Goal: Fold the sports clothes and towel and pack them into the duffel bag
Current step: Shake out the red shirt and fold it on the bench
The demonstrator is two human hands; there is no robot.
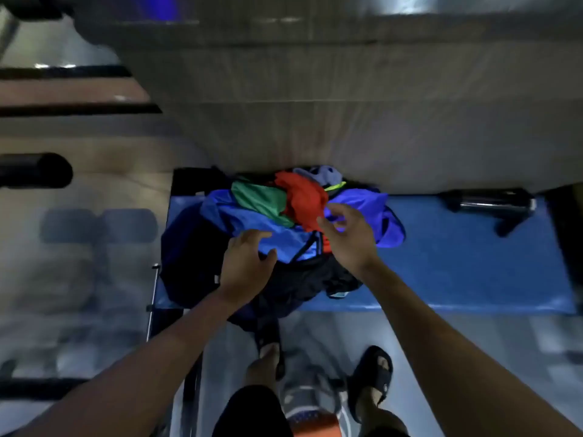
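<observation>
Blue padding covers the worktop [473, 263] in mid-frame, where the dark duffel bag [195, 263] sits heaped with unfolded clothes [284, 203]. Left hand [246, 263] rests spread on the blue fabric, likely steadying it; right hand [344, 238] hovers, fingers [328, 227] loose, gripping nothing.

Blue padded bench [457, 263] against a wood-grain wall [347, 105], glossy pale floor [473, 342].
</observation>
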